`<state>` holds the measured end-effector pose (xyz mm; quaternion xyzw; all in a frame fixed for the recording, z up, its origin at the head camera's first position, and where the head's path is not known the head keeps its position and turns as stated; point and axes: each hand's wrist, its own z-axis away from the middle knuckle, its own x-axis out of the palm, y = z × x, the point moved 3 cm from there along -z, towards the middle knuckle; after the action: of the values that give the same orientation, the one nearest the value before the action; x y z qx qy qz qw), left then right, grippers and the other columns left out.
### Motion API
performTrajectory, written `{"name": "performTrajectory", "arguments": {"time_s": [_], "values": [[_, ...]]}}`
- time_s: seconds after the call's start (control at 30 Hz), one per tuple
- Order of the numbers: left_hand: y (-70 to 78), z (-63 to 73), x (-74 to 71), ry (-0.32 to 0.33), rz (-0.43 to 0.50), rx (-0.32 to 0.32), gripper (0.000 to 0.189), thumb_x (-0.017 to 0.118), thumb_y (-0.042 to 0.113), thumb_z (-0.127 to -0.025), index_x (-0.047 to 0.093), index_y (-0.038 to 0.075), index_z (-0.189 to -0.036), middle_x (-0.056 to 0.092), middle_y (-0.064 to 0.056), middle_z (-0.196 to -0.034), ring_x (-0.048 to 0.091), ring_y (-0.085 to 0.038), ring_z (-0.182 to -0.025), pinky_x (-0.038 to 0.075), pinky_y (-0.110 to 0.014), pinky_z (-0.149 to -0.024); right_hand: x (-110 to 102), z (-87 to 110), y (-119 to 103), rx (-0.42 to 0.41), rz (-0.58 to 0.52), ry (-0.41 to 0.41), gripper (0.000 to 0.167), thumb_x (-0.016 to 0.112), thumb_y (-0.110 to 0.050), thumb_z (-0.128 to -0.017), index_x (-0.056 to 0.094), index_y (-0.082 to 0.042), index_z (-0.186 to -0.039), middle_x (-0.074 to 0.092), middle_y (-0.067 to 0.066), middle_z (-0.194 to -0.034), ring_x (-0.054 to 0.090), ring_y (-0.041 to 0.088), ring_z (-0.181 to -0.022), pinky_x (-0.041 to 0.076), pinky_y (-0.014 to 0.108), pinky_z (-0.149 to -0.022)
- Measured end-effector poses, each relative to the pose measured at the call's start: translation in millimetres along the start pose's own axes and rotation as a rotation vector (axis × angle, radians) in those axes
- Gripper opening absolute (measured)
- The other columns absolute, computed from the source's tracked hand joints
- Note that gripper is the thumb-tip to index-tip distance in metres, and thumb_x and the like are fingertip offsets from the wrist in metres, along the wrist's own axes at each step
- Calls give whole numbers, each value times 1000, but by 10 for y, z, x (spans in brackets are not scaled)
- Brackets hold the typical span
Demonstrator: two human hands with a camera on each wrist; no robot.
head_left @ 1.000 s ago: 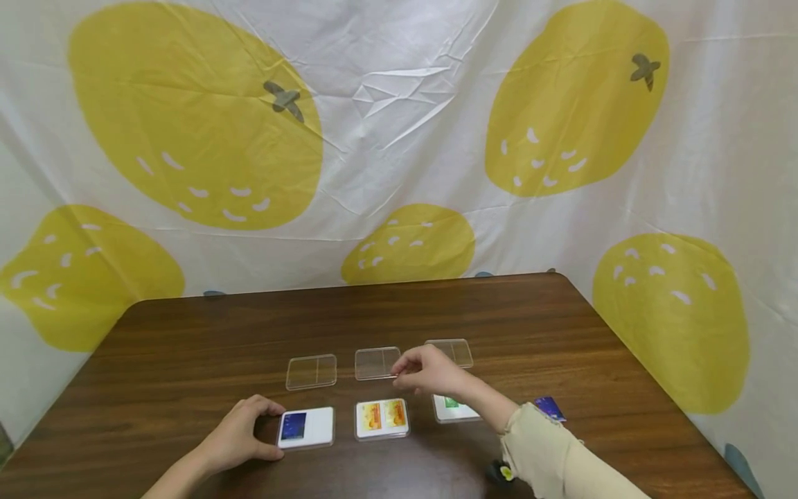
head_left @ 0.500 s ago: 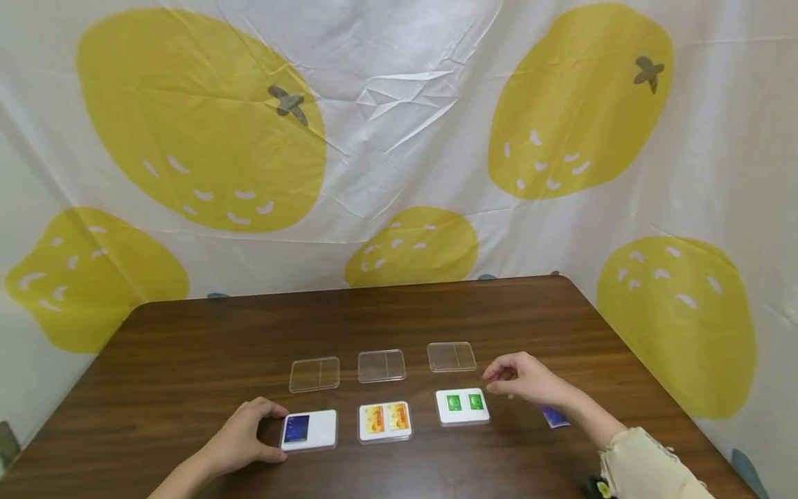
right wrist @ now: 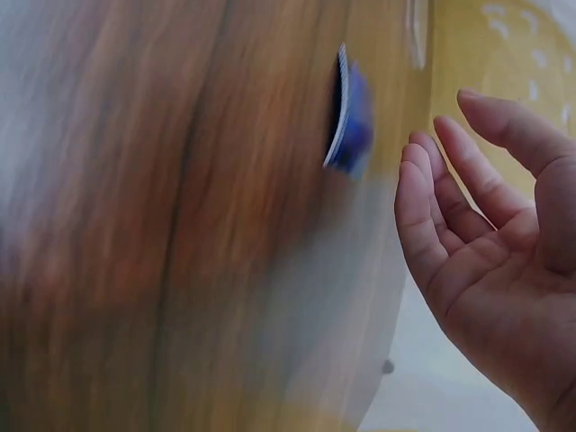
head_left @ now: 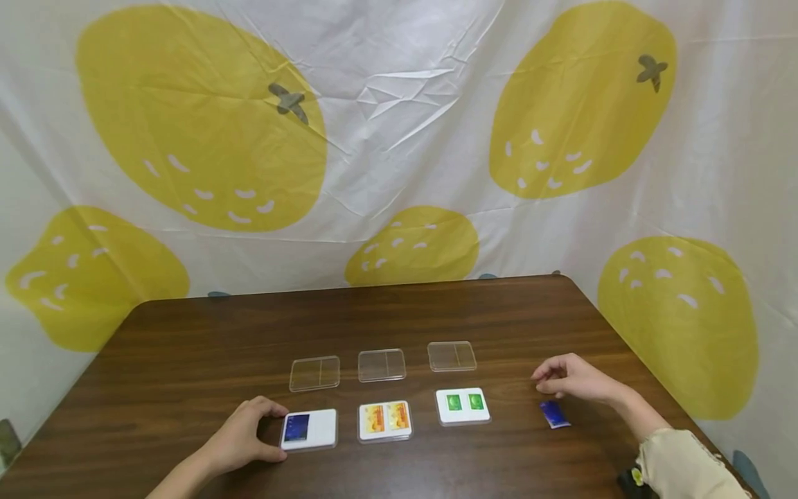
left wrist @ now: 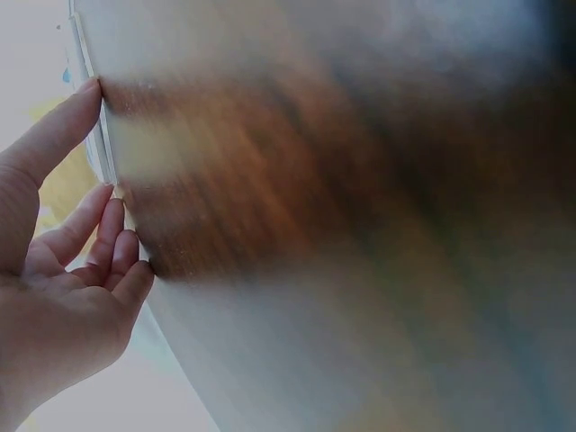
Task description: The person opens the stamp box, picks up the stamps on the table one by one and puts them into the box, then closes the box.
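My left hand [head_left: 246, 433] holds the left edge of a clear plastic case [head_left: 322, 429], thumb and forefinger at its two corners. On the case's white insert a dark blue stamp [head_left: 296, 427] fills the left side, with bare white on the right. My right hand [head_left: 576, 378], fingers loosely bent and holding nothing, hovers just beyond a loose blue stamp [head_left: 555, 414] on the table. In the right wrist view this stamp [right wrist: 349, 117] looks slightly curved, with a toothed edge, and stands apart from the fingertips [right wrist: 416, 148].
A middle case [head_left: 384, 421] bears two orange stamps; the right case [head_left: 463, 406] bears two green ones. Behind them three clear lids [head_left: 382, 366] lie in a row on the brown wooden table [head_left: 206, 346]. A lemon-print curtain [head_left: 399, 152] hangs at the back.
My right hand has moved right, from over the middle lid, past the green-stamp case, to beside the loose blue stamp, which now shows fully. My left hand stays at its case.
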<state>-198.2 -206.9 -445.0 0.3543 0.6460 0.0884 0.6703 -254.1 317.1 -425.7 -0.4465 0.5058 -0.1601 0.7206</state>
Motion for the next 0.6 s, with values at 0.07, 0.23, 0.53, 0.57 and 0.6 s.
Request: {"name": "performTrajectory", "arguments": {"time_s": [0.07, 0.23, 0.53, 0.57, 0.6], "values": [[0, -1, -1, 4, -3, 3, 57, 85, 30, -53, 62, 5, -100, 57, -2, -98, 49, -24, -96, 40, -45, -83, -29, 28, 49, 9, 1, -7, 27, 63, -11, -83, 59, 11, -99, 63, 18, -93, 58, 7, -73, 50, 28, -59], [6, 3, 0, 5, -6, 6, 57, 84, 31, -53, 62, 6, -100, 57, -1, -97, 49, -24, -95, 40, -45, -83, -57, 105, 120, -14, -16, -43, 24, 62, -6, -82, 59, 13, -95, 64, 20, -89, 58, 6, -70, 49, 25, -58], [2, 2, -4, -6, -4, -10, 58, 84, 30, -54, 61, 6, -101, 57, -2, -98, 49, -24, -96, 40, -46, -83, -32, 203, 199, -85, 22, -17, 29, 71, -6, -73, 62, 9, -96, 62, 12, -91, 53, 6, -78, 47, 23, -66], [1, 2, -6, -6, -5, -9, 58, 84, 31, -54, 61, 6, -101, 57, -2, -98, 49, -24, -96, 40, -45, -83, -28, 209, 205, -97, 35, -15, 29, 72, -6, -72, 63, 8, -96, 62, 11, -92, 53, 6, -79, 47, 23, -67], [1, 2, -8, -5, -4, -10, 58, 84, 31, -54, 61, 6, -101, 57, -2, -98, 49, -24, -95, 40, -45, -83, -25, 215, 210, -112, 45, -14, 30, 72, -6, -71, 63, 8, -96, 62, 10, -93, 53, 6, -79, 47, 23, -67]]}}
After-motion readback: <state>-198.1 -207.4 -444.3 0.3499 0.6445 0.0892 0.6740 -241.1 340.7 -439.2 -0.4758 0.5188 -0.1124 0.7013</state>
